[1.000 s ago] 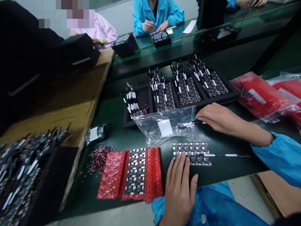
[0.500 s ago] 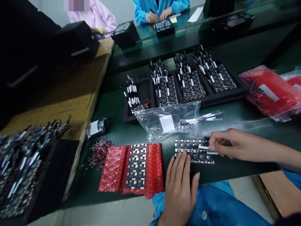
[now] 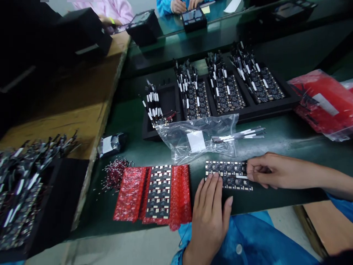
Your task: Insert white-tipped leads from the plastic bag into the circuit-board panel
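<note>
A black circuit board panel (image 3: 226, 169) with pale pads lies flat on the green table in front of me. My left hand (image 3: 211, 206) rests with its fingers stretched out, their tips on the panel's left part. At the panel's right end, my right hand (image 3: 261, 171) pinches a thin strip cable with a white label (image 3: 242, 177), which lies over the board. Just beyond, more strip cables (image 3: 239, 135) lie on a clear plastic bag (image 3: 176, 143). To the left, another board panel (image 3: 159, 193) sits on red bubble wrap (image 3: 129, 193).
A black tray (image 3: 249, 117) at the back holds several boards with cables. Small red-black wires (image 3: 117, 173) lie in a pile at left, near a dark packet (image 3: 112, 144). A black box of cabled boards (image 3: 63, 195) and red bags (image 3: 325, 103) flank the area. Co-workers sit opposite.
My right hand has brought the white-labelled cable lower across the panel, and its fingers are curled closer. My left hand stays on the board. The view has shifted slightly.
</note>
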Demonstrator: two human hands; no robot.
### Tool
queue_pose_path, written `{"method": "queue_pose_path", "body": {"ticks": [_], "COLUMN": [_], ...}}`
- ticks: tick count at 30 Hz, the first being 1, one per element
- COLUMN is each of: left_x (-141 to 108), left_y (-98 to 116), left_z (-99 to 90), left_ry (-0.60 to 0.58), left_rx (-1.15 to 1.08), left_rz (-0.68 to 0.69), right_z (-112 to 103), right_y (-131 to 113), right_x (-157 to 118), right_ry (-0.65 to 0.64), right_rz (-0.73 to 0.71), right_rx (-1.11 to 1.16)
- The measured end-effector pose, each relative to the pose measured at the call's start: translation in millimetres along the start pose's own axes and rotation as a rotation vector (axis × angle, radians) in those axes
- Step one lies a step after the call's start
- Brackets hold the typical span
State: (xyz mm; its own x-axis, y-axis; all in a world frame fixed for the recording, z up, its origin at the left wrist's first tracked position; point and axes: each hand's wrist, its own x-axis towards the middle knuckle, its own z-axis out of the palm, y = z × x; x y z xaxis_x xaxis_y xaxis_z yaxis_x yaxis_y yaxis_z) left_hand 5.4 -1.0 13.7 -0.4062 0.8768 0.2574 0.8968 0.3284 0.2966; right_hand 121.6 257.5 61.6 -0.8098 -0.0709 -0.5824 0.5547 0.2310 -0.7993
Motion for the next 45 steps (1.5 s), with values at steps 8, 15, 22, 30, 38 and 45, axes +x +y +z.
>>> {"method": "queue_pose_path", "body": {"ticks": [8,15,22,30,38,45], "left_x": [2,1,5,6,8,9], "left_y": [0,-1,2,3,3,2], "left_z": [1.4,2.3,-0.2,1.4,1.0,-2.6], "left_ry": [-0.015,-0.045,-0.086,-0.093,-0.101,-0.128], "left_rx": [0.021,0.076,0.109,0.131,0.119,0.055], "left_rz": [0.005,0.035,0.049,0.045,0.027,0.008], "right_z": [1,2,3,3,3,3], "right_y": [2,4,11,10,10,7], "right_x": [2,2,3,2,3,3], "right_ry": [0.039,0.041,0.052,0.05,0.037,0.038], "right_rz": [-0.027,-0.028,-0.041,-0.023,-0.019,-0.024], "right_rx": [-0.008,0.001,0.009,0.026,0.03,0.014]}}
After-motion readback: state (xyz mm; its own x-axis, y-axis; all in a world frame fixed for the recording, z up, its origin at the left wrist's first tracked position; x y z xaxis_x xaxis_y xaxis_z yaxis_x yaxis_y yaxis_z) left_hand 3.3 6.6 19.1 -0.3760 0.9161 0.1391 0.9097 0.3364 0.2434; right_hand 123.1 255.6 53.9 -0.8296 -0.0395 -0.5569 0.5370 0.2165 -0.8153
